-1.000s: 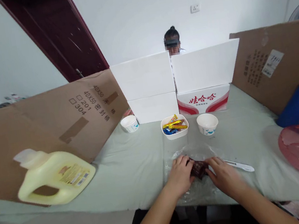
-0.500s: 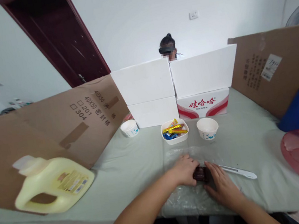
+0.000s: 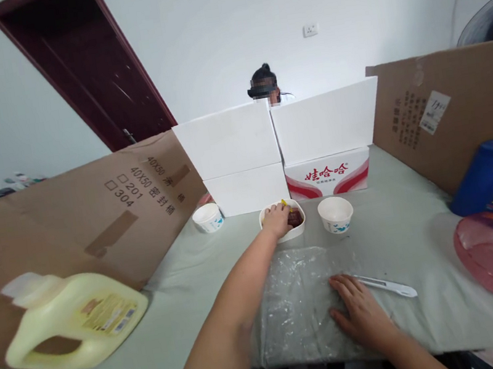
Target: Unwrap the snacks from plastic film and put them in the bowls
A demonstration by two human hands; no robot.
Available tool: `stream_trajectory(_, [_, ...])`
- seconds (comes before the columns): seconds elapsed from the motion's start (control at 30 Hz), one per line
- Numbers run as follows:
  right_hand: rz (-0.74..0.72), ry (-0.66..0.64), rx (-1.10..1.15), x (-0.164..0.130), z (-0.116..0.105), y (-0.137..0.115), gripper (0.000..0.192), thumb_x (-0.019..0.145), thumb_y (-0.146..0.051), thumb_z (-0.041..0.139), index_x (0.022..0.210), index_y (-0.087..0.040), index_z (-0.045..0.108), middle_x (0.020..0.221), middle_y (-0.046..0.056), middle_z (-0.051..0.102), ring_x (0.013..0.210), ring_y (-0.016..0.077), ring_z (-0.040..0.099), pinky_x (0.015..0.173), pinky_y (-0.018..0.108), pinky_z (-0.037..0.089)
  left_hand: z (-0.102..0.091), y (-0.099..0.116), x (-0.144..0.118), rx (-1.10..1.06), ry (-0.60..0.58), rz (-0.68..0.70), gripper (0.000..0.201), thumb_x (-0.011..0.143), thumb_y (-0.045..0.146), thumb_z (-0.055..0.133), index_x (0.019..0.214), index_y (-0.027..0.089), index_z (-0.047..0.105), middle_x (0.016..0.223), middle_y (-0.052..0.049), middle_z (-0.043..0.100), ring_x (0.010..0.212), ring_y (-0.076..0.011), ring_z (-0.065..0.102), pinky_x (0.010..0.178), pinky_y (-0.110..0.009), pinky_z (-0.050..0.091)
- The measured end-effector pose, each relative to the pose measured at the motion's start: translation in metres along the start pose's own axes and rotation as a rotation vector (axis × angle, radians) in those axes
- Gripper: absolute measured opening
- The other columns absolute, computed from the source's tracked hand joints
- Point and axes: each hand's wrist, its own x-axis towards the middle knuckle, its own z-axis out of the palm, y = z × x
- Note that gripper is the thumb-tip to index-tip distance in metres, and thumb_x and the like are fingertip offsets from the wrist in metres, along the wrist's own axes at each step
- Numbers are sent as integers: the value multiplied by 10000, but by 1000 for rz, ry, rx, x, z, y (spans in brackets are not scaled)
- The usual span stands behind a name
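My left hand (image 3: 276,219) is stretched forward over the white bowl (image 3: 285,232), the grip closed on a dark brown packet (image 3: 295,218).

I see the left arm nearly straight, fingers bent down into the bowl, the packet touching its inside. My right hand (image 3: 359,314) lies flat, grip released, on the clear plastic sheet (image 3: 293,302) on the table (image 3: 207,290), just beside a white knife (image 3: 387,286). A paper cup (image 3: 335,214) stands near the bowl.

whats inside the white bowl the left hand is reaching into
A dark brown packet shows under the left hand in the white bowl, plus a yellow wrapper tip. The hand covers the rest.
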Motion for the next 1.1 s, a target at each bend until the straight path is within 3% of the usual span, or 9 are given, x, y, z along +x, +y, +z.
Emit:
stream_trajectory(0.13, [8, -22, 9, 2, -6, -5, 420, 808, -247, 585, 1210, -129, 569, 1285, 145, 571, 1230, 296, 476, 1055, 494, 389, 1, 20, -26, -20, 137, -14, 389, 832, 157, 532, 1219, 193, 513, 1302, -119, 484, 1227, -280, 416, 1021, -435, 330])
stream_trajectory(0.2, [14, -28, 17, 3, -8, -7, 391, 800, -241, 599, 1175, -131, 595, 1276, 150, 576, 1227, 299, 479, 1051, 493, 391, 3, 28, -55, -112, 192, 87, 301, 838, 116, 486, 1121, 176, 568, 1195, -110, 543, 1161, -249, 460, 993, -397, 359])
stream_trajectory(0.33, [-1, -45, 64, 5, -16, -8, 315, 812, -215, 592, 1118, -153, 630, 1258, 136, 593, 1212, 282, 498, 1046, 475, 395, 9, 31, -132, -433, 7, 447, 93, 846, 245, 550, 842, 187, 623, 854, -45, 618, 895, -201, 556, 898, -363, 429])
stream_trajectory(0.47, [-43, -120, 166, -4, -41, 0, 276, 918, -328, 493, 1100, -184, 642, 1182, 110, 644, 1145, 231, 554, 1026, 427, 415, 10, 12, -201, -569, -276, 452, 458, 723, 533, 704, 1030, 202, 627, 1023, -66, 633, 1008, -242, 564, 968, -401, 418])
stream_trajectory(0.57, [-112, -246, 225, -20, -62, 12, 514, 824, -540, 596, 1210, -200, 607, 1283, 125, 594, 1210, 267, 518, 1042, 442, 400, 7, -4, -233, -565, -394, 379, 820, 555, 620, 787, 1227, 213, 550, 1288, -122, 536, 1213, -327, 472, 1042, -451, 369])
stream_trajectory(0.67, [-138, -371, 238, -39, -76, 22, 820, 636, -624, 727, 1319, -212, 539, 1400, 150, 494, 1303, 338, 425, 1082, 511, 337, 7, -10, -252, -524, -449, 315, 875, 524, 538, 828, 1282, 234, 514, 1419, -128, 434, 1319, -366, 373, 1098, -498, 299])
stream_trajectory(0.83, [-67, -409, 252, -59, -84, 12, 283, 869, -307, 529, 1119, -255, 652, 1335, 87, 567, 1300, 252, 442, 1108, 483, 302, 9, 0, -272, -513, -453, 264, 486, 640, 154, 691, 1101, 272, 592, 1416, -22, 459, 1365, -279, 343, 1133, -428, 276])
stream_trajectory(0.97, [7, -373, 356, -64, -88, 1, 242, 931, -270, 404, 1018, -230, 627, 1100, 84, 668, 1084, 209, 592, 957, 385, 450, 10, 3, -283, -590, -406, 264, 487, 667, 59, 575, 1100, 281, 576, 1381, -7, 500, 1349, -242, 373, 1126, -397, 284])
stream_trajectory(1.1, [180, -292, 490, -62, -80, 5, 200, 923, -298, 381, 946, -227, 566, 872, 39, 679, 814, 180, 644, 739, 302, 496, 19, -1, -281, -826, -308, 76, 77, 849, 202, 499, 841, 214, 574, 1066, -49, 660, 1072, -199, 594, 934, -311, 449])
